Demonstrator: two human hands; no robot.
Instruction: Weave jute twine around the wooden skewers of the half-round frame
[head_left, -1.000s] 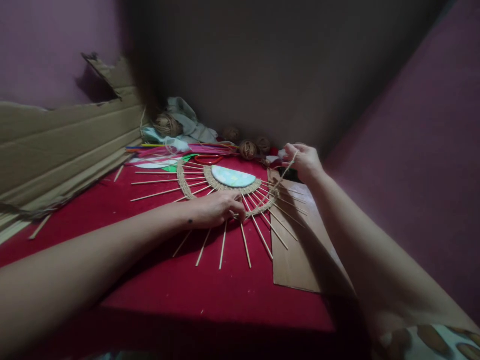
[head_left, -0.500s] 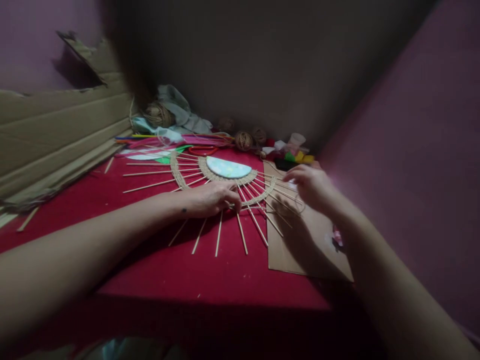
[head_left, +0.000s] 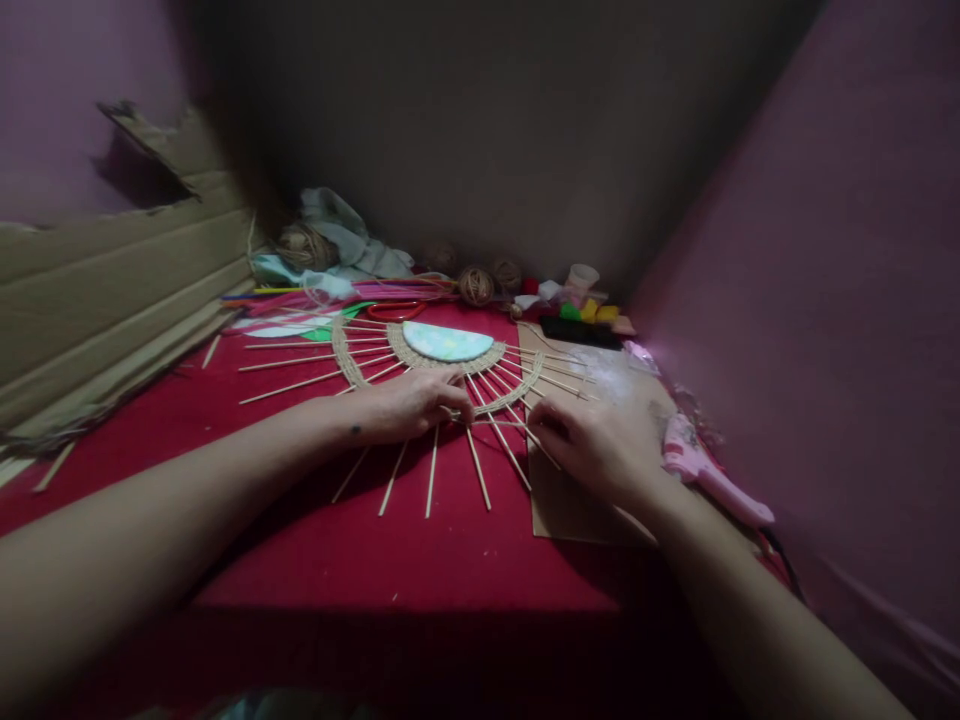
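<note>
Likely weaving: right hand (head_left: pixel 600 440) grip pinching twine (head_left: pixel 501 422); left hand (head_left: pixel 416 403) curled at woven band (head_left: pixel 534 378), hold unclear. Next needs even tension.

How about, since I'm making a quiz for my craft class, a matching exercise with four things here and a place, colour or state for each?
Things:
1. Half-disc
2. Right hand
3. Tabletop
4. Torn-edged cardboard panel

Descriptions:
A. Deep red
B. Standing upright at the picture's left
C. At the right-hand end of a taut-looking strand
D. Pale blue-green

Right pairs: 1-D, 2-C, 3-A, 4-B.
</note>
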